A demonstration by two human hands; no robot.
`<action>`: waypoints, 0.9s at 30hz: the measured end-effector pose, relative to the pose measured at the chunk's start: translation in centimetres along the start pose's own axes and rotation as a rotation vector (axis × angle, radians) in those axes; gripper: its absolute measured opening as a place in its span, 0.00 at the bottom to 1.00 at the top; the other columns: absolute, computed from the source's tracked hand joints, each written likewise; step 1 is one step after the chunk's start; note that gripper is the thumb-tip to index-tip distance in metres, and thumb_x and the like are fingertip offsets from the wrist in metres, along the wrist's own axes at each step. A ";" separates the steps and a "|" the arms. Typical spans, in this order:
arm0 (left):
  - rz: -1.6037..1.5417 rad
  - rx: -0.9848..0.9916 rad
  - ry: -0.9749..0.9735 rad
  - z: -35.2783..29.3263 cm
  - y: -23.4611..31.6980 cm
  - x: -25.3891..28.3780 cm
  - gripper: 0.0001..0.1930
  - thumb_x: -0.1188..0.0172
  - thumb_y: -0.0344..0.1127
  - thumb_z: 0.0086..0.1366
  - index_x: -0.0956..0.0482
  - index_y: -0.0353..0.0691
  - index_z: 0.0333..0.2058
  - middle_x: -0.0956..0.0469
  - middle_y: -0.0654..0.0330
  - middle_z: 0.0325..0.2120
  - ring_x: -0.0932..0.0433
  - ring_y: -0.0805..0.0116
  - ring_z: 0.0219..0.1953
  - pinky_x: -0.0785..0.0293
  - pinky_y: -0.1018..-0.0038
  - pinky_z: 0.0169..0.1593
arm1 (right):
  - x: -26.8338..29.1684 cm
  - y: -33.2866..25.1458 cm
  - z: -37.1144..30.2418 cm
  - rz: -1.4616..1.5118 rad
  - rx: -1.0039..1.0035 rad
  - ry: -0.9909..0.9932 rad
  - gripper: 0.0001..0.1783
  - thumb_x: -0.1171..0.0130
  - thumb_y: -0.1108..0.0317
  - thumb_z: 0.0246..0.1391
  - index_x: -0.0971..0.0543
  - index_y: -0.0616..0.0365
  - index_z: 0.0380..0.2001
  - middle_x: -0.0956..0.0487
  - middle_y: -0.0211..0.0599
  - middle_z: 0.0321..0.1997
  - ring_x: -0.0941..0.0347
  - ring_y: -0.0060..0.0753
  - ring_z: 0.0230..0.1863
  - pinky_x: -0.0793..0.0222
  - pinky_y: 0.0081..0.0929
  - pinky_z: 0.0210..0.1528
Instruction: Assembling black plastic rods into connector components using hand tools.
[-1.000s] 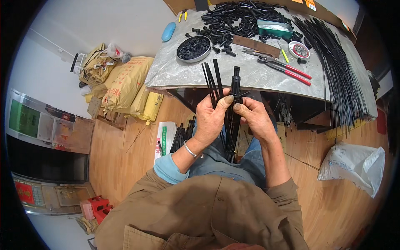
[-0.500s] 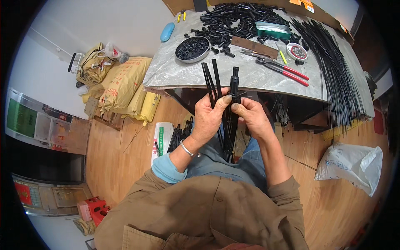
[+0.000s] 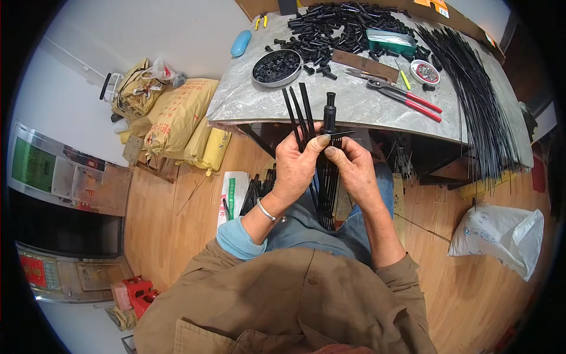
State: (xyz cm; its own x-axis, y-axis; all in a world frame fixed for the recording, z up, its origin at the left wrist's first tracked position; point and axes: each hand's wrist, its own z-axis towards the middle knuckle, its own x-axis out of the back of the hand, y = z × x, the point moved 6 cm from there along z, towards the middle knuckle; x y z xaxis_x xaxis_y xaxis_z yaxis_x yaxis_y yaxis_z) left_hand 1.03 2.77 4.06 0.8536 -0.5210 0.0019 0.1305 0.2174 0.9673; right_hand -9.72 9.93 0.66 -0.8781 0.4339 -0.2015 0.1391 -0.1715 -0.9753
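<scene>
Upright between my hands is a black umbrella runner (image 3: 330, 113), a stepped plastic tube, with thin black ribs (image 3: 328, 197) hanging below it toward my lap. My left hand (image 3: 296, 162) is closed, its thumb pressed just under the runner's collar. Several loose ribs (image 3: 299, 112) stick up out of the same hand. My right hand (image 3: 354, 170) pinches at the collar's right side with thumb and forefinger. A thin wire (image 3: 344, 133) juts out to the right there. What lies between the right fingertips is partly hidden.
On the grey table (image 3: 236, 100) lie a heap of black tubes (image 3: 348, 29), a dish of small black parts (image 3: 277, 68), red-handled pliers (image 3: 404, 100), a green box (image 3: 391, 42) and long black rods (image 3: 477, 88). A white sack (image 3: 498, 239) stands on the floor at right.
The runner has shifted slightly left and sits a little more upright. My right fingers have moved a little, and the wire beside the collar shows more clearly. The whole view has shifted slightly.
</scene>
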 end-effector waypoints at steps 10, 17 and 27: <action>-0.084 0.010 -0.028 0.3 0.0 -0.2 0.13 0.39 0.33 0.62 0.22 0.33 0.43 0.21 0.65 0.34 0.26 0.80 0.36 0.29 0.81 0.42 | 0.8 0.9 0.5 0.010 -0.190 -0.125 0.11 0.38 0.62 0.55 0.22 0.59 0.31 0.27 0.20 0.25 0.37 0.11 0.27 0.39 0.15 0.29; -0.055 0.006 -0.026 0.2 0.1 -0.3 0.14 0.40 0.35 0.63 0.22 0.33 0.43 0.20 0.64 0.34 0.26 0.80 0.37 0.29 0.81 0.43 | 0.8 1.6 0.8 0.196 -0.232 -0.135 0.11 0.37 0.60 0.53 0.22 0.56 0.31 0.27 0.18 0.25 0.38 0.11 0.25 0.42 0.15 0.26; 0.231 0.099 -0.289 1.7 1.9 0.4 0.30 0.42 0.57 0.61 0.24 0.31 0.45 0.22 0.62 0.33 0.28 0.78 0.37 0.31 0.79 0.42 | 1.0 1.4 0.7 0.122 -0.234 -0.051 0.12 0.34 0.57 0.50 0.23 0.52 0.25 0.31 0.14 0.21 0.44 0.07 0.21 0.51 0.10 0.21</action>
State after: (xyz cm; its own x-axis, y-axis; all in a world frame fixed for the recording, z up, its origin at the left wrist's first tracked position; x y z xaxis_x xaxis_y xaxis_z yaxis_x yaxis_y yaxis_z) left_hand 0.71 1.57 6.30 0.6757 -0.6817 0.2805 -0.1099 0.2831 0.9528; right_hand -10.67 9.50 -0.89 -0.8695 0.3766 -0.3196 0.3421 -0.0077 -0.9396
